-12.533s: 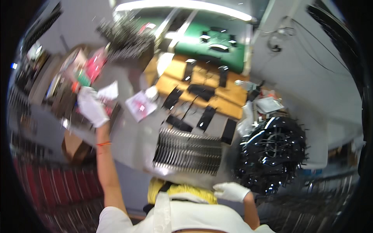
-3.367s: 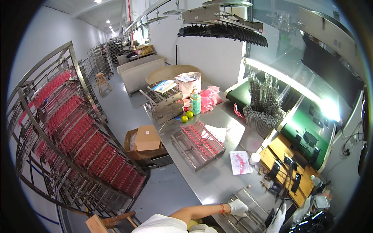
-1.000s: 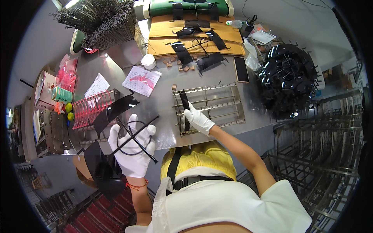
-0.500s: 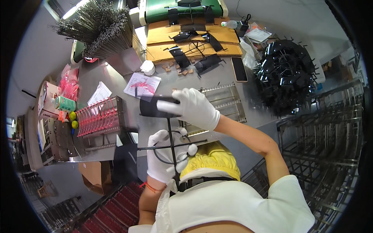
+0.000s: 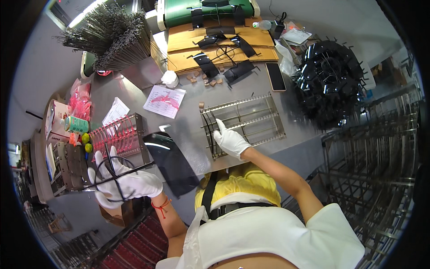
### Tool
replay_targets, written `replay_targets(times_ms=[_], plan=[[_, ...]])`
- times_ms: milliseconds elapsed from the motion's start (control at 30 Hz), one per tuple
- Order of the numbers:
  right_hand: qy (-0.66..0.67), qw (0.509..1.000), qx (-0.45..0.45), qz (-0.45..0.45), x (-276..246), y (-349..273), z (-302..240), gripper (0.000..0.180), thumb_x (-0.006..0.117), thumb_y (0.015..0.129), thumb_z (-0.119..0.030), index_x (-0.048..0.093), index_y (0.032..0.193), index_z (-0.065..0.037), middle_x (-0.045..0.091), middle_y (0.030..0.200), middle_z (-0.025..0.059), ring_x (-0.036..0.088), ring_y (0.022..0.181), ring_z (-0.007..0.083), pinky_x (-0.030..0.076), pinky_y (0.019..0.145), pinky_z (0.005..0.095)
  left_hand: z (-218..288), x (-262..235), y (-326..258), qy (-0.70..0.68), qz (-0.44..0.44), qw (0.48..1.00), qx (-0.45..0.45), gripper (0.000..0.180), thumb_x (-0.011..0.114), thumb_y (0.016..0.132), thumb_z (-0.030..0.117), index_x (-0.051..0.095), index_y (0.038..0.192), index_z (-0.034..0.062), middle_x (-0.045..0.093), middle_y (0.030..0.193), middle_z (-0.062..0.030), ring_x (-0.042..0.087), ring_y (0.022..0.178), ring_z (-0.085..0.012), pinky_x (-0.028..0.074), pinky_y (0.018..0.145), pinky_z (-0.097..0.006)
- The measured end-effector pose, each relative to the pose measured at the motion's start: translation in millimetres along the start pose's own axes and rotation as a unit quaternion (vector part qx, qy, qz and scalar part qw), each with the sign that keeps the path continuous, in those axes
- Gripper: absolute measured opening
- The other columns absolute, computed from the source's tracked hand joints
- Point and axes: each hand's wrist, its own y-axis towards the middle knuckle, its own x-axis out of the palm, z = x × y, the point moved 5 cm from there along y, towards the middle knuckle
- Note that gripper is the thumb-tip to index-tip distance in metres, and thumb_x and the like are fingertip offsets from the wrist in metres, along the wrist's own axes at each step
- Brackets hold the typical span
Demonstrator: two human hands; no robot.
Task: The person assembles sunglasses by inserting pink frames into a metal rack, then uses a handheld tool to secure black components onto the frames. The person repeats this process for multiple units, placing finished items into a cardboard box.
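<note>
Comparing with half a second ago, the right hand (image 5: 229, 141) no longer holds the dark flat panel (image 5: 172, 162) up near the left hand; it has moved out to the wire rack (image 5: 244, 123), and the panel now lies on the table (image 5: 134, 92) edge between the two hands. The left hand (image 5: 123, 181), gloved white, has swung out to the person's left and stays closed around a black wire frame (image 5: 114, 172), whose loop and crossed rods stick out past the fingers. The right hand, also gloved, rests nearly flat on the near-left corner of the rack, fingers loosely spread, gripping nothing that can be seen. Beside the left hand stands a red rack (image 5: 118, 136). Farther across the steel table lie a paper sheet (image 5: 164, 101), a phone (image 5: 275, 76) and cardboard (image 5: 215, 45) carrying black parts. A heap of black frames (image 5: 333, 80) sits to the right, with metal shelving (image 5: 376, 179) beyond it.
</note>
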Motion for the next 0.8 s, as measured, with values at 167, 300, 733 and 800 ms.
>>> replay_targets(times_ms=[167, 300, 733, 800], plan=[[-0.032, 0.999, 0.028, -0.004, 1.6, 5.3, 7.7, 0.074, 0.027, 0.098, -0.058, 0.034, 0.142, 0.001, 0.065, 0.097, 0.0315, 0.062, 0.096, 0.0466, 0.047, 0.084, 0.0518, 2.1, 2.8, -10.6, 0.083, -0.133, 0.986, 0.050, 0.080, 0.052, 0.090, 0.059, 0.031, 0.132, -0.0059, 0.047, 0.128, -0.0325, 0.053, 0.116, -0.0416, 0.056, 0.089, -0.051], [-0.103, 0.993, 0.024, -0.054, -15.8, 8.6, -1.2, 0.084, 0.019, 0.095, -0.069, 0.043, 0.138, -0.001, 0.066, 0.098, 0.0280, 0.064, 0.087, 0.0444, 0.049, 0.082, 0.0508, -13.6, -6.0, -10.5, -0.064, -0.103, 0.992, 0.029, 0.070, 0.049, 0.093, 0.056, 0.034, 0.133, -0.0005, 0.049, 0.126, -0.0320, 0.054, 0.114, -0.0392, 0.057, 0.084, -0.048], [-0.175, 0.889, -0.358, 0.227, -55.8, -58.9, -95.5, 0.050, 0.065, 0.080, -0.021, 0.054, 0.128, -0.016, 0.057, 0.093, 0.0135, 0.062, 0.074, 0.0285, 0.052, 0.061, 0.0402, 17.1, 31.2, -74.2, -0.111, -0.441, 0.855, -0.250, 0.038, 0.062, 0.081, 0.002, 0.049, 0.116, -0.0021, 0.052, 0.119, -0.0170, 0.058, 0.096, -0.0260, 0.050, 0.081, -0.037], [0.064, 0.965, -0.160, 0.199, -57.6, -33.3, -43.9, 0.045, 0.053, 0.090, -0.016, 0.044, 0.133, -0.005, 0.057, 0.101, 0.0233, 0.062, 0.075, 0.0421, 0.053, 0.069, 0.0470, 2.2, 17.6, -48.6, -0.212, -0.282, 0.878, -0.323, 0.046, 0.063, 0.086, 0.008, 0.042, 0.126, 0.0030, 0.049, 0.127, -0.0203, 0.059, 0.101, -0.0315, 0.055, 0.076, -0.040]])
